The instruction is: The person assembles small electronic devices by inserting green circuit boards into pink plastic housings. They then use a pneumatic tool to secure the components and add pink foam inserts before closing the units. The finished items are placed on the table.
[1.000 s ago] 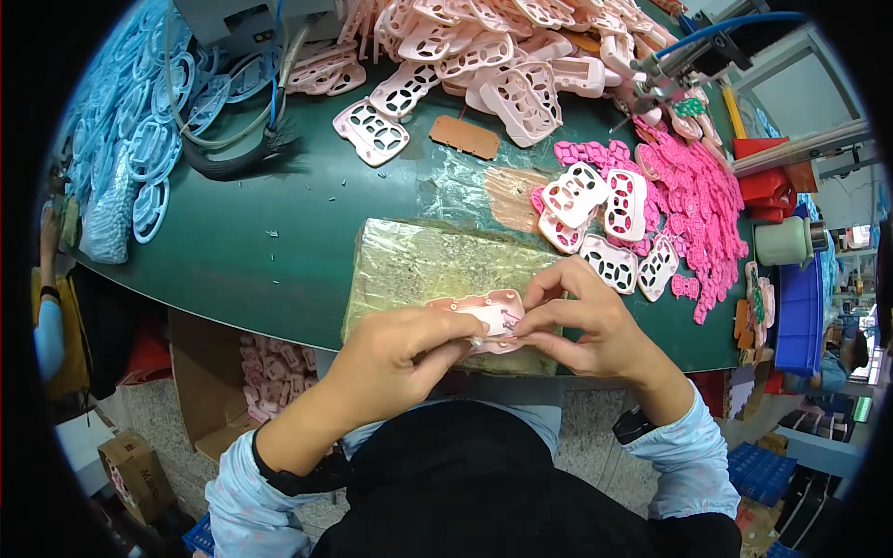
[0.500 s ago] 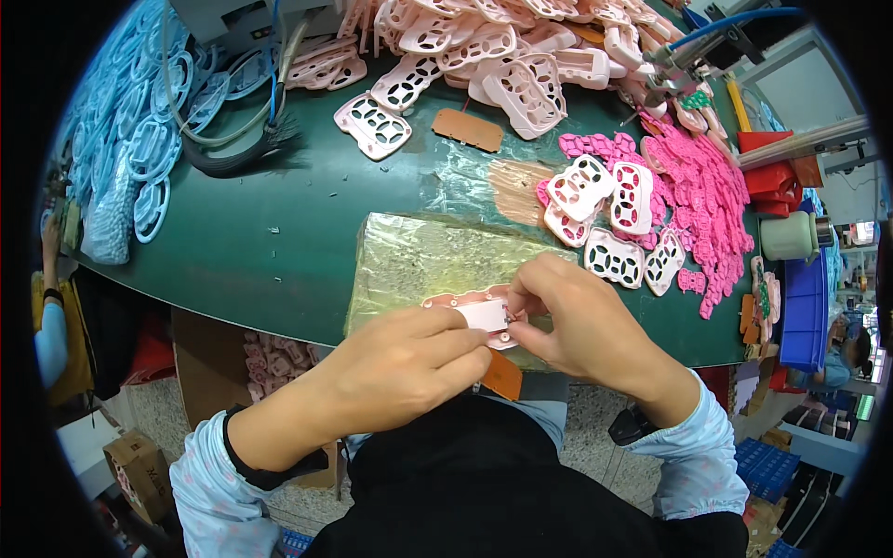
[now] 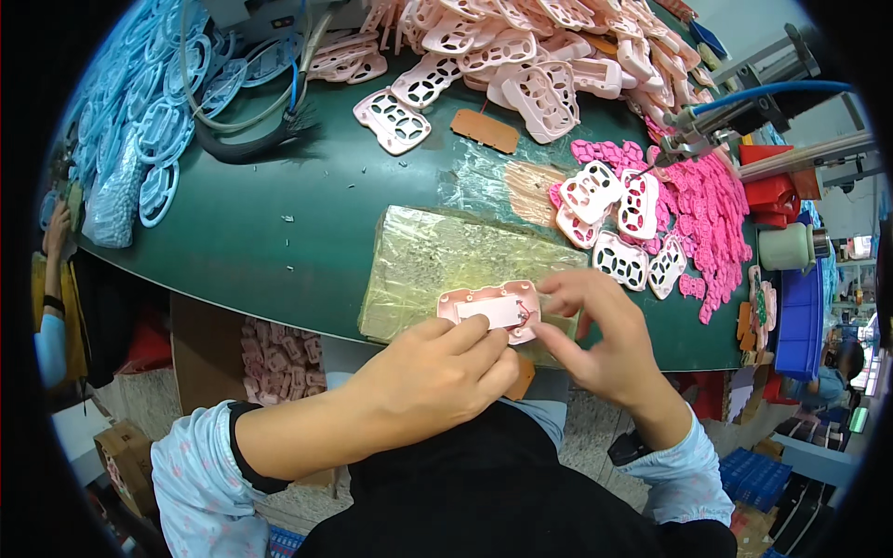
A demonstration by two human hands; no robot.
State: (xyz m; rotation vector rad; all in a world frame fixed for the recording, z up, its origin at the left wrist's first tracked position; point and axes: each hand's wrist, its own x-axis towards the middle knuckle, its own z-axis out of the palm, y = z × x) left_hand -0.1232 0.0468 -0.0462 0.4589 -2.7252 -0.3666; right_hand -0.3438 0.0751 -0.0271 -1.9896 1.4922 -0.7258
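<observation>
A pale pink plastic shell [image 3: 447,301] lies near the front edge of the yellowish wrapped block [image 3: 409,251]. Inside the shell sits a white rectangular piece [image 3: 491,312], with thin red wires [image 3: 526,314] at its right end. My left hand [image 3: 433,372] is closed on the near side of the shell, its fingertips over the white piece. Just right of the shell, my right hand [image 3: 600,335] has thumb and fingers apart, with nothing visible between them. Below the shell, an orange-brown flat piece [image 3: 523,379] partly shows beside my left hand.
Pale pink shells [image 3: 539,98] are heaped at the back, with bright pink parts [image 3: 712,223] at the right. Light blue frames [image 3: 158,139] pile up at the left. A metal machine arm [image 3: 688,139] reaches in from the right. Another person's hand [image 3: 58,228] shows at the far left.
My right hand has drawn back to the right from the wires and its fingers have spread. More of the shell shows. My left hand still holds it. The whole view has shifted slightly.
</observation>
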